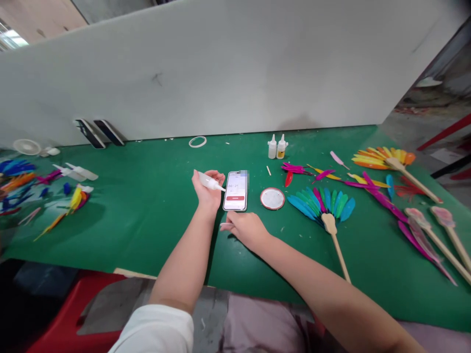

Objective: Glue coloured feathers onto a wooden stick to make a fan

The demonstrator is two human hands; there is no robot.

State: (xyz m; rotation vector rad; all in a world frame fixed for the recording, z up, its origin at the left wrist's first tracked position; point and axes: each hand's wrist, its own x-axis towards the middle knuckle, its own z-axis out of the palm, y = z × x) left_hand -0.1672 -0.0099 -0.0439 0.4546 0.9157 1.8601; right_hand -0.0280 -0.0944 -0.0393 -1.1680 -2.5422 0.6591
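Observation:
My left hand (209,193) is closed around a white squeeze bottle (208,181), which tilts so its thin nozzle points right. The nozzle tip is by the left edge of a phone (235,193) lying face up on the green table with a timer on its lit screen. Just below the phone, my right hand (247,229) is closed with its fingers curled. A small white piece pokes out at the fingertips; its kind cannot be made out. To the right of the phone lies a round white lid (272,198) with a red rim.
Two small bottles (276,147) stand behind the lid. A blue-green feather fan (329,220), an orange one (390,159) and loose magenta feathers (386,203) lie to the right. Leftward are more bottles (81,171) and feathers (78,198). A pale partition (235,73) borders the back.

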